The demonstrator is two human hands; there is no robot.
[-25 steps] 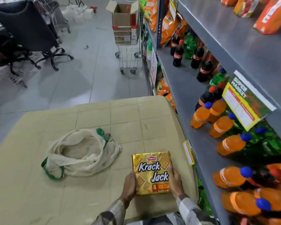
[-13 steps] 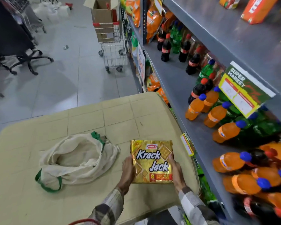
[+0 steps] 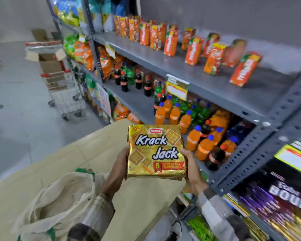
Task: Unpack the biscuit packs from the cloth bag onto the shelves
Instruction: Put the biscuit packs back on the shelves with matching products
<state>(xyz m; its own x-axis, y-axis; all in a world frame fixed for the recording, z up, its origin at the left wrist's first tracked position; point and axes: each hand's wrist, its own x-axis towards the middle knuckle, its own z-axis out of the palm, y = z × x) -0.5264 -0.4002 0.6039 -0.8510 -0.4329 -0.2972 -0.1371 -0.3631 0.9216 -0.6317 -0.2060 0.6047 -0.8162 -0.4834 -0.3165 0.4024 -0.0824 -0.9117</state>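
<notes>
A gold Krack Jack biscuit pack (image 3: 155,152) is held up in the air above the beige table (image 3: 94,153), face towards me. My left hand (image 3: 119,167) grips its left edge and my right hand (image 3: 192,169) grips its right edge. The cream cloth bag (image 3: 59,202) with green trim lies open on the table at lower left, partly behind my left sleeve. Grey metal shelves (image 3: 207,80) stand to the right of the pack.
Orange juice cartons (image 3: 170,42) stand on the upper shelf. Orange, green and dark soda bottles (image 3: 174,115) fill the shelf below. Biscuit packs (image 3: 281,202) sit at lower right. A trolley (image 3: 63,91) with cardboard boxes stands in the aisle at left.
Both hands have lifted the pack off the table and carried it up and right towards the shelves. My view has swung right, so the bag now lies at lower left.
</notes>
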